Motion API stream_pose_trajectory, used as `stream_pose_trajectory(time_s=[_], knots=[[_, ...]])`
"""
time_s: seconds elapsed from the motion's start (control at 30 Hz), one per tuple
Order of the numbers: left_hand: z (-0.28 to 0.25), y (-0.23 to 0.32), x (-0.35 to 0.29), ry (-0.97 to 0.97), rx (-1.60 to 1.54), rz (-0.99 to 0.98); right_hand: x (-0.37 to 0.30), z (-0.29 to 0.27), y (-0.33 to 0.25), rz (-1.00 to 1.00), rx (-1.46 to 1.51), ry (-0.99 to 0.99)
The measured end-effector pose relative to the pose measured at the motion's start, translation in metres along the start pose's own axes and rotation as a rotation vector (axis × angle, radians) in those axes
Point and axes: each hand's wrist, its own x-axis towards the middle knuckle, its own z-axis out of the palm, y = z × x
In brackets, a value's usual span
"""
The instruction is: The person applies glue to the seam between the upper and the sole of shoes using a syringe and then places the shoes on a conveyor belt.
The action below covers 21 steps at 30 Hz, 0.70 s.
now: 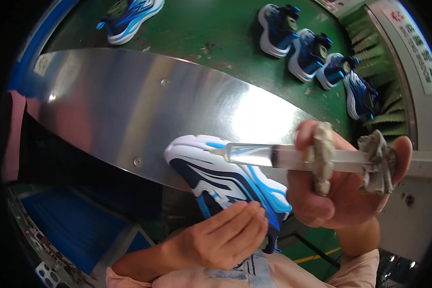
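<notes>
A blue, navy and white sneaker [230, 177] is held on its side in front of me, its white sole turned up and away. My left hand [233, 235] grips the shoe by its upper, near the opening, with the fingers closed. In my right hand [341, 187] is a clear plastic syringe [293, 157], its flange and plunger end wrapped in grey material. The thumb lies at the plunger end. The syringe's tip points left, at the edge of the sole near the toe; whether it touches I cannot tell.
A shiny metal ledge [105, 101] runs across in front of me, beside a green belt [201, 48]. Several matching sneakers [309, 53] stand at the far right of the belt, another sneaker [132, 19] at the far left. Green bristle-like strips [377, 72] line the right side. A blue bin [72, 225] sits lower left.
</notes>
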Motion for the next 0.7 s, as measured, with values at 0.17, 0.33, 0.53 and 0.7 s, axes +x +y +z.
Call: stream_pose_trajectory(time_s=[0.17,0.33,0.53,0.7], knots=[[0.005,0.001,-0.008,0.063,-0.046,-0.019,0.038,0.008,0.015,0.086,0.034,0.03],[0.005,-0.004,-0.011,0.092,-0.035,0.003,0.054,0.007,0.018,0.164,0.002,0.049],[0.003,-0.008,-0.014,0.091,-0.004,0.031,0.061,0.03,0.015,0.214,-0.274,0.289],[0.0,-0.007,-0.013,0.061,-0.033,0.005,0.032,0.048,0.009,0.238,-0.379,0.464]])
